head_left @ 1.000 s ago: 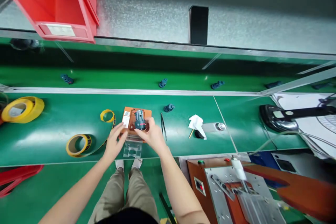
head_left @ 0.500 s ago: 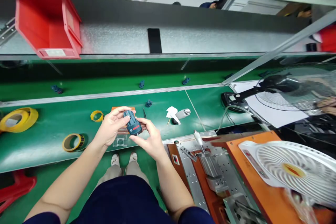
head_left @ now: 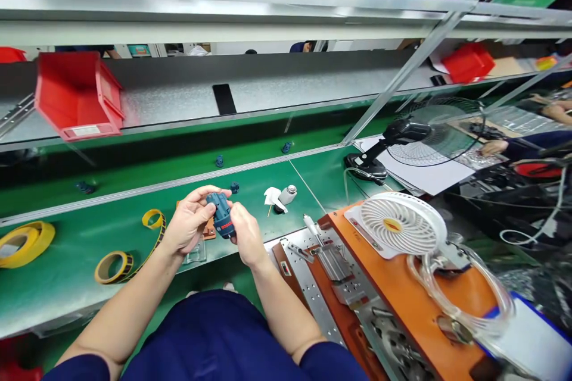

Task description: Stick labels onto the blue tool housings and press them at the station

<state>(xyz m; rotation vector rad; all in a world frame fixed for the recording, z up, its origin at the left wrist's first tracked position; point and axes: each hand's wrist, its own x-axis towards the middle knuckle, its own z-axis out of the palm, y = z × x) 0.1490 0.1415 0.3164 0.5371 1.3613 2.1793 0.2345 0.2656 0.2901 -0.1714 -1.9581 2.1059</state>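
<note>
A dark blue battery pack (head_left: 222,217) with red lettering is held up over the front of the green bench. My left hand (head_left: 190,220) is closed round its left side, thumb on its upper face. On the right side, my right hand (head_left: 246,233) grips the pack near its lettered end. Beneath the hands lie an orange block (head_left: 209,230) and a clear plastic piece (head_left: 195,253), both partly hidden. Just behind the hands a small blue part (head_left: 235,187) stands on the bench.
Yellow tape rolls (head_left: 114,266) lie at left. A white bottle (head_left: 288,194) and white paper stand right of the hands. Farther right are a black fan (head_left: 366,164), a metal fixture (head_left: 335,265) and a white fan (head_left: 402,225). A co-worker's hand (head_left: 494,147) shows at far right.
The view has swung up and to the right. The battery pack is more upright, and my right hand's fingers have closed in along its side. A strip of tape now shows between the rolls.
</note>
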